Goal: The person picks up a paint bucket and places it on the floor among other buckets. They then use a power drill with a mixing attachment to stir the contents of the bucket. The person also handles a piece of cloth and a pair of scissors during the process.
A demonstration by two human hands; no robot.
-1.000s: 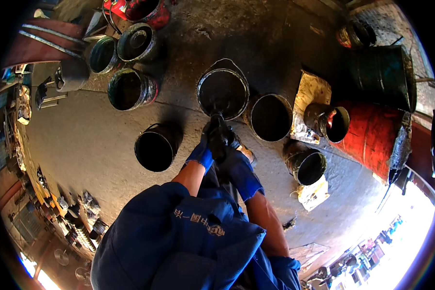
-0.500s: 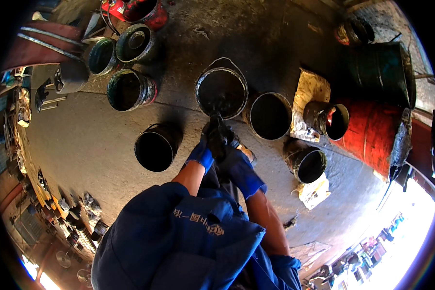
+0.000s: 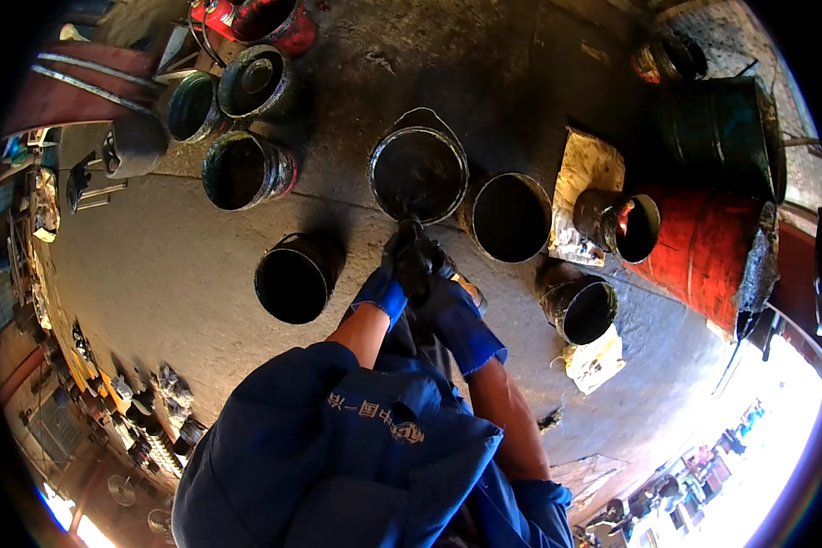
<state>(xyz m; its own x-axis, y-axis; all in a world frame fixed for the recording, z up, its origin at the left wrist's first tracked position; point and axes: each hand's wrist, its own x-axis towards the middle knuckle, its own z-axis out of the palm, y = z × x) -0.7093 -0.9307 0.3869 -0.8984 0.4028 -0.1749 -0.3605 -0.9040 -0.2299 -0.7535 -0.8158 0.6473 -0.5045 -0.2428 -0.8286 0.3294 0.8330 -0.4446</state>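
Both my hands wear blue gloves, dark with grime towards the fingers. My left hand (image 3: 384, 289) and my right hand (image 3: 453, 316) close round a dark, stained power tool (image 3: 413, 260), much like a drill, whose shape is partly hidden by the gloves. A yellowish part of it shows beside my right hand. The tool's front end reaches over the near rim of a bucket (image 3: 374, 180) with a raised wire handle. Dark, glossy stuff fills this bucket, and the tool's tip disappears into it.
To the right stand a dark bucket (image 3: 546, 203) and a smaller one (image 3: 550, 309); left, another bucket (image 3: 331, 258). Grimy pails (image 3: 281, 169) cluster at the far left. A red drum (image 3: 694, 260) lies at the right beside a dark green drum (image 3: 717, 128). The floor is concrete.
Hands and tool stay almost in place, with only a very slight shift. The surface of the dark stuff in the bucket looks a little different around the tool's tip.
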